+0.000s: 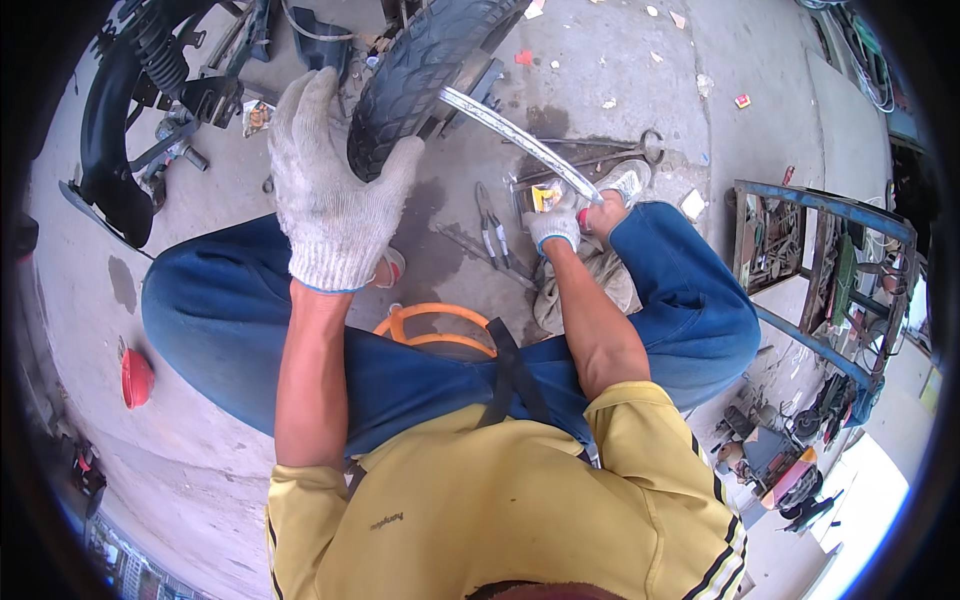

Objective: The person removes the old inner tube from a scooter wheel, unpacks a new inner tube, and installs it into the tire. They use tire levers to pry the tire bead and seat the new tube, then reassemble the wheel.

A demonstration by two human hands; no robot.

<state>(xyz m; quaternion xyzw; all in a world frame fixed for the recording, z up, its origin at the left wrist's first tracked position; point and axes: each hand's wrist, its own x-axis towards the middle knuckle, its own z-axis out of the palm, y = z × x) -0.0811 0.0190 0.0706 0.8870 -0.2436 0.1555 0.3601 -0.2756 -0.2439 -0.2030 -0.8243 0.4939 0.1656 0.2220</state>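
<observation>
My left hand point(335, 185), in a white knit glove, is raised with its fingers spread and holds nothing. It hovers beside a black knobbly tyre point(410, 75). A long flat metal bar point(525, 140), like a tyre lever, has one end at the wheel's edge and the other by my right ankle. Low beside that ankle is my gloved right hand point(553, 230), its fingers mostly hidden. Close to it lie a small yellow packet point(545, 197) and several metal rods point(580, 155). Pliers-like tools point(490, 222) rest on the floor to its left.
An orange ring-shaped frame point(437, 318) sits between my legs. Black vehicle parts with a spring point(160, 50) stand at far left. A blue metal rack point(825, 200) full of parts is on the right. A red bowl-like object point(134, 378) lies left. Scraps litter the concrete floor point(640, 80).
</observation>
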